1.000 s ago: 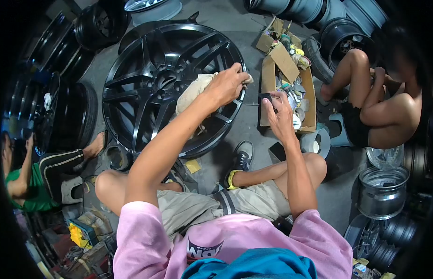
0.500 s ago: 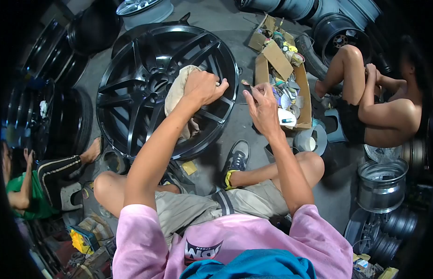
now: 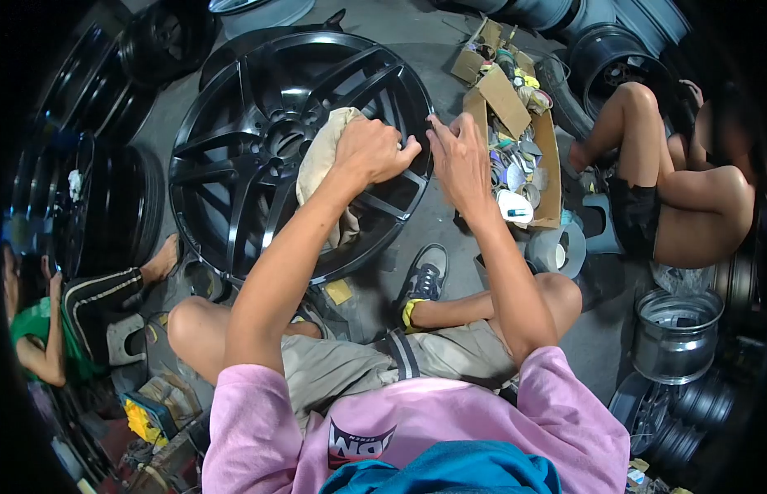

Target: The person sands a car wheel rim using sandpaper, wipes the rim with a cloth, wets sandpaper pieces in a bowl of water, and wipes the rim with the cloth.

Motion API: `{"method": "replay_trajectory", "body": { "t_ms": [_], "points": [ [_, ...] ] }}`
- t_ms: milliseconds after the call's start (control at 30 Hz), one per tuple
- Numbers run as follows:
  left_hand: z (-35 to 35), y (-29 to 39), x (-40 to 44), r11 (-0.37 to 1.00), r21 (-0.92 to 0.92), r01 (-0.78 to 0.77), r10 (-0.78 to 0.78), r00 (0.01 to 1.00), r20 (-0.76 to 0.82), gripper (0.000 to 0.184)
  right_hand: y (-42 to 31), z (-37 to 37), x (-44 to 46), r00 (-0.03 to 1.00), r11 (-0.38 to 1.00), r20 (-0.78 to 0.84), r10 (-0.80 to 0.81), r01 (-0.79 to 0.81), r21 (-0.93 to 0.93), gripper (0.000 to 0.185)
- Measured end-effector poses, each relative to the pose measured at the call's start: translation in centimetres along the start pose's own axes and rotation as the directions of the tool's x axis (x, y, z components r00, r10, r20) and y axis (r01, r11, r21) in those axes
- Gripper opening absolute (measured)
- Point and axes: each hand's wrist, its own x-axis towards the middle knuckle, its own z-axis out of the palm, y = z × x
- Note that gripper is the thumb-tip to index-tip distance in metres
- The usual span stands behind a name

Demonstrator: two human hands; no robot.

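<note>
A large black alloy wheel (image 3: 223,169) lies face up on the floor in front of me. A beige cloth (image 3: 319,160) is bunched over its spokes, right of the hub. My left hand (image 3: 374,151) is closed on the cloth's right side, thumb pointing right toward the wheel's lip. At that right lip, my right hand (image 3: 461,160) has its fingers bent together, fingertips at the edge. Whatever small piece it pinches is mostly hidden behind the fingers.
An open cardboard box (image 3: 550,177) of discs and small supplies stands right of the wheel. A seated person (image 3: 639,140) is at the right; another in a green shirt (image 3: 42,333) is at the left. A silver wheel (image 3: 676,337) stands lower right. Black wheels (image 3: 112,206) line the left.
My right hand has moved up and slightly left to the wheel's lip; the small dark piece at its fingertips is now mostly hidden. My left hand stays at the cloth.
</note>
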Motion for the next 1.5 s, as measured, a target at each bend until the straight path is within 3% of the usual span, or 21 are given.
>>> {"method": "replay_trajectory", "body": {
  "t_ms": [200,667,733,933,1067,1200,1400,1467,1500],
  "points": [
    [-0.3,-0.2,0.2,0.999,-0.019,0.026,-0.025,0.998,0.058,0.060,-0.5,-1.0,-0.7,0.997,0.998,0.074,-0.023,0.027,-0.053,0.028],
    [-0.3,0.1,0.0,0.999,-0.029,0.038,-0.036,0.996,0.077,0.061,0.3,0.2,1.5,0.993,0.980,0.016,-0.116,0.117,-0.161,0.029],
    [0.3,-0.2,0.1,0.999,-0.048,0.006,-0.007,1.000,-0.015,0.054,0.6,0.8,2.1,0.994,0.983,0.023,-0.104,0.106,-0.151,0.029],
    [0.9,-0.5,-0.1,0.999,-0.031,-0.033,0.030,0.994,-0.101,0.055,-0.1,-0.1,0.0,0.996,0.990,0.035,-0.080,0.084,-0.115,0.028],
    [0.2,-0.1,0.0,0.999,-0.037,0.014,-0.013,1.000,0.017,0.056,0.7,1.2,2.5,0.996,0.983,0.017,-0.088,0.090,-0.158,0.028],
    [0.3,-0.4,-0.1,0.999,-0.049,-0.014,0.011,0.999,-0.043,0.056,0.1,0.3,0.1,0.994,0.983,0.023,-0.108,0.110,-0.147,0.028],
    [-0.1,0.1,0.0,1.000,-0.004,0.027,-0.026,0.996,0.090,0.061,0.4,0.2,1.6,0.994,0.981,0.012,-0.109,0.109,-0.162,0.029],
    [0.8,-0.5,0.0,0.999,-0.031,-0.028,0.026,0.997,-0.067,0.056,0.4,0.5,2.1,0.994,0.982,0.028,-0.107,0.110,-0.154,0.031],
    [0.6,-0.6,0.1,0.999,-0.027,-0.027,0.025,0.997,-0.073,0.056,-0.1,0.0,1.2,0.996,0.986,0.024,-0.088,0.090,-0.142,0.031]
  ]
}}
